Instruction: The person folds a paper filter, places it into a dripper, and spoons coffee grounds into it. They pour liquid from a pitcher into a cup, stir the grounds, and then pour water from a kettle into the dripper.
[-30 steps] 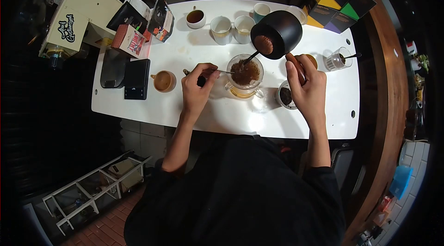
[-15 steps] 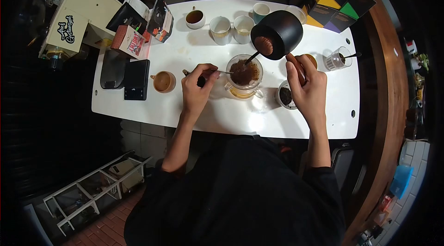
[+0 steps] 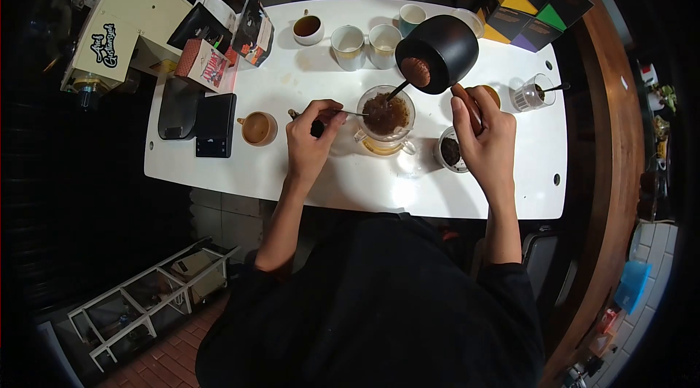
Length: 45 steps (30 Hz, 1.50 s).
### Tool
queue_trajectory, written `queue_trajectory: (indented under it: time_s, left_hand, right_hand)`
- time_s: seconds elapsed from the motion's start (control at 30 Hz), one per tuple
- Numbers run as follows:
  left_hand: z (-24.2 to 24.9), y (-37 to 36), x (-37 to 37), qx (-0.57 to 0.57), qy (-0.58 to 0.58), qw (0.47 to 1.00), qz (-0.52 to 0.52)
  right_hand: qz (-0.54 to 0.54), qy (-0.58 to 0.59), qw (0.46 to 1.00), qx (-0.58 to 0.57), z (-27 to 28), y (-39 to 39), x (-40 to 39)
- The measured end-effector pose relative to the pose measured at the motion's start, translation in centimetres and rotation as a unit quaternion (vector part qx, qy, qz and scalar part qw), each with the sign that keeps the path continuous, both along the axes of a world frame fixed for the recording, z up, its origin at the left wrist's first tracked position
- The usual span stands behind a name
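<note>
My right hand (image 3: 487, 125) is wrapped round the wooden handle of a black gooseneck kettle (image 3: 448, 49). The kettle tilts so that its thin spout ends over a glass coffee dripper (image 3: 405, 96) filled with wet brown coffee grounds (image 3: 383, 117). Below the dripper sits a glass server (image 3: 380, 146). My left hand (image 3: 313, 129) pinches the handle of a thin spoon (image 3: 353, 112), whose far end reaches into the grounds. By my right wrist stands a small white container (image 3: 442, 154) with dark contents, partly hidden by the hand.
Behind the dripper stand two pale mugs (image 3: 348, 45), a greenish cup (image 3: 412, 16) and a cup of dark liquid (image 3: 308, 29). A tan cup (image 3: 258, 129) and a black scale (image 3: 216, 125) lie leftward. At right is a glass with a spoon (image 3: 531, 92). Coffee boxes (image 3: 536, 1) fill the back corner.
The surface of the coffee grounds looks wetter and darker around the spoon and spout. Both hands and the kettle have hardly moved.
</note>
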<state>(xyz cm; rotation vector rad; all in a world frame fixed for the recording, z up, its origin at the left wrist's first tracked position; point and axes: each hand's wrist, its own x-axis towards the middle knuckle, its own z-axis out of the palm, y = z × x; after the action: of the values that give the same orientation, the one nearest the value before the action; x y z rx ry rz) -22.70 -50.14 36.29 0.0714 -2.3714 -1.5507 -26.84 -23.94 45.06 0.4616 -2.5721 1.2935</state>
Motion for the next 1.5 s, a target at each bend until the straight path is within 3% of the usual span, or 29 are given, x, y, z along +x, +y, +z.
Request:
queue_trajectory:
  time_s: [0.73, 0.93, 1.27, 1.33, 1.4, 1.43, 1.47, 1.5]
  left_hand:
    - [-0.4, -0.2, 0.2, -0.024, 0.049, 0.998, 0.014]
    - [-0.8, -0.4, 0.8, -0.012, 0.009, 1.000, 0.009]
    - [0.9, -0.9, 4.0, -0.030, 0.105, 0.988, 0.108]
    - [2.6, -1.1, 5.4, -0.011, 0.181, 0.983, 0.034]
    - [6.9, 0.7, 8.4, 0.185, 0.188, 0.955, -0.135]
    - [6.3, 0.8, 10.0, 0.324, 0.217, 0.874, -0.291]
    - [10.0, 0.9, 8.7, 0.279, 0.212, 0.792, -0.500]
    - [11.7, 1.7, 8.0, 0.253, 0.211, 0.709, -0.624]
  right_hand:
    - [0.001, 0.009, 1.000, -0.011, -0.1, -0.2, 0.0]
    - [0.003, 0.012, 1.000, 0.003, 0.3, -0.2, 0.1]
    - [0.008, 0.005, 1.000, 0.009, 0.1, -0.1, 0.1]
    - [0.004, 0.006, 1.000, 0.008, 0.0, -0.1, 0.1]
    - [0.007, -0.004, 1.000, -0.006, -0.4, -0.1, 0.2]
    - [0.011, -0.006, 1.000, -0.005, -0.7, -0.2, 0.3]
    - [0.005, 0.009, 1.000, -0.019, -1.0, -0.2, 0.3]
    - [-0.002, 0.024, 0.999, -0.032, -1.1, -0.3, 0.4]
